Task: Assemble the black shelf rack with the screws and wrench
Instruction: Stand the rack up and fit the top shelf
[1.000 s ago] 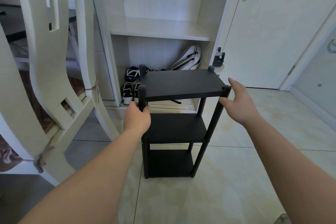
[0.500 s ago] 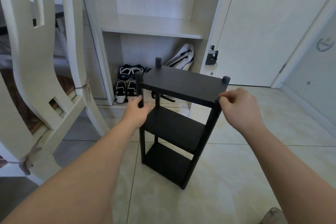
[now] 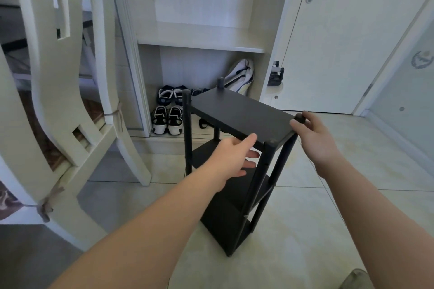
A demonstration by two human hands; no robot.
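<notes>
While no screws or wrench show anywhere in this view, the black shelf rack stands upright on the tiled floor straight ahead of the person, with its long axis vertical and all three boards seated between four posts, so I judge the assembly nearly or wholly done. It is turned so that one corner points at the person. The long sides of the top board run from far left to near right, and a short end faces right. The left hand reaches the near long edge just left of the near corner post. Its thumb lies on top of the board and its fingers stretch out fairly straight beneath it. They straddle the edge, but I cannot tell whether they actually clamp it. The right hand is at the right corner post, thumb and forefinger curled about its cap and grasping it. Both hands are therefore on the rack's top, one to each side of the near corner, and neither is clearly nearer. Any turn or shift would probably pivot about that corner. No brand or label shows on the rack. The only marking is a wreath-like emblem on the glass door at right, with no legible lettering, and the shoes behind show none either.
</notes>
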